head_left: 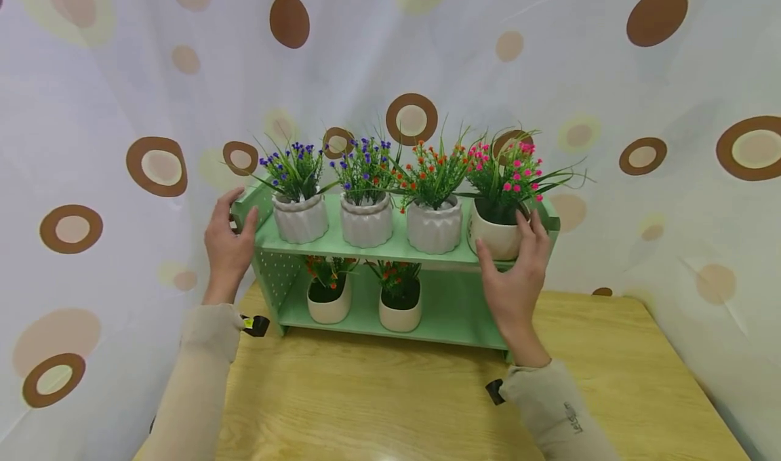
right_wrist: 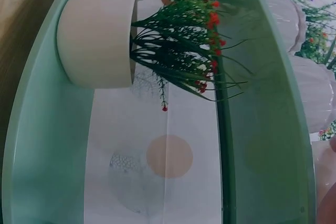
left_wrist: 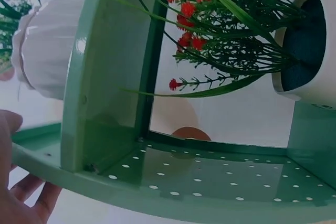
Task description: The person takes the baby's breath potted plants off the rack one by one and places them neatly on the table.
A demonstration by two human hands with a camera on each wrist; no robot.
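A green two-tier shelf stands on a wooden table. My left hand grips the upper left end of the shelf, thumb inside the side panel and fingers outside it; part of this hand shows in the left wrist view. My right hand holds the round white pot with pink flowers at the right end of the top tier, thumb at its front and fingers on its right side. Left of it stand a scalloped pot with orange flowers and two with purple flowers, the middle pot and leftmost pot.
On the lower tier sit two smooth white pots with red flowers, the left one and the right one. The wooden table extends in front and to the right. A white curtain with brown circles hangs close behind and at both sides.
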